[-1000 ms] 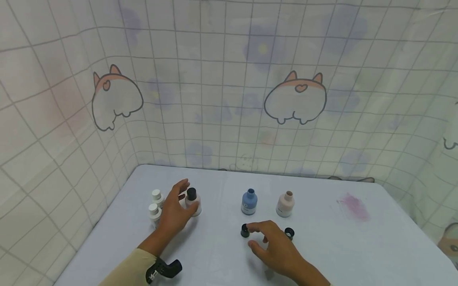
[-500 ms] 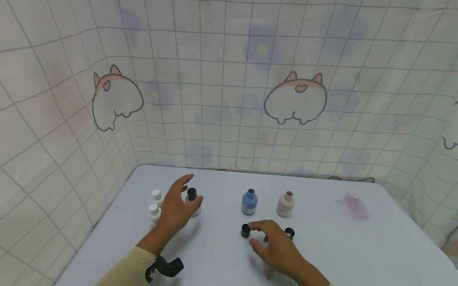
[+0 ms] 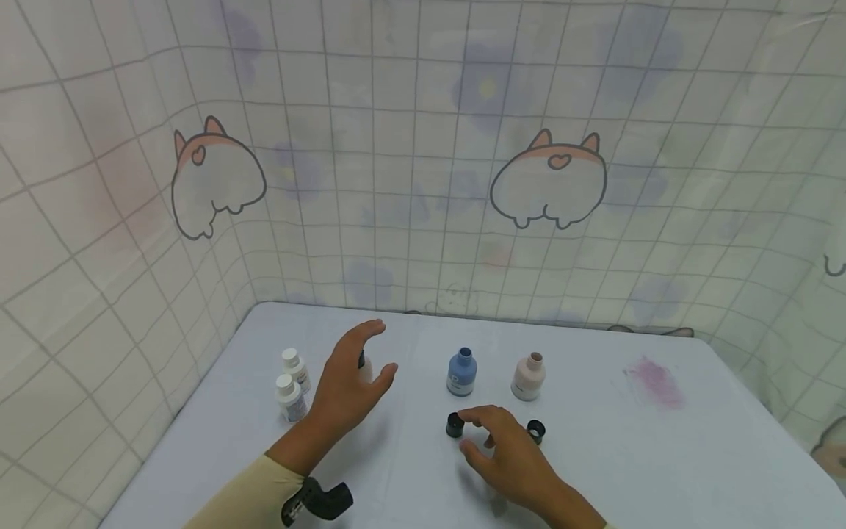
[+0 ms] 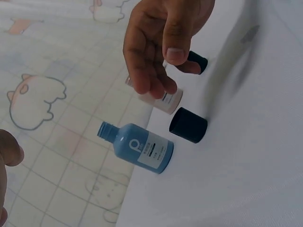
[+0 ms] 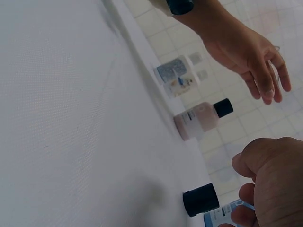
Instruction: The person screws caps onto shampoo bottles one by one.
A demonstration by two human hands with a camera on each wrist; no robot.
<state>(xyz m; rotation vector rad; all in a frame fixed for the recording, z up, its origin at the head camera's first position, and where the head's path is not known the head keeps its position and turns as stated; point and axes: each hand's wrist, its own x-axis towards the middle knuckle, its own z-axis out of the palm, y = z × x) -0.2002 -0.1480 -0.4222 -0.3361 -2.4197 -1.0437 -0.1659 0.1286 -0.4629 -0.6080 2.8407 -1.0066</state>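
Observation:
My left hand (image 3: pixel 349 386) hovers over the table, fingers spread and holding nothing. Behind it, mostly hidden in the head view, stands a pale pink bottle with a black cap (image 5: pixel 201 118). My right hand (image 3: pixel 509 455) is bent with a gap between thumb and index finger. Its index fingertip lies beside a loose black cap (image 3: pixel 454 425); whether they touch I cannot tell. A second black cap (image 3: pixel 536 430) sits behind the right hand's knuckles. Farther back, a blue bottle (image 3: pixel 462 373) and a pale pink bottle (image 3: pixel 529 378) stand upright, both uncapped.
Two small white-capped bottles, one behind (image 3: pixel 295 367) and one in front (image 3: pixel 291 398), stand left of my left hand. A pink stain (image 3: pixel 656 382) marks the white table (image 3: pixel 595 455) at right. A patterned curtain (image 3: pixel 410 242) hangs behind.
My left hand has moved rightward from around the black-capped pink bottle, now largely covering it from the head view. The right hand has barely shifted beside the cap.

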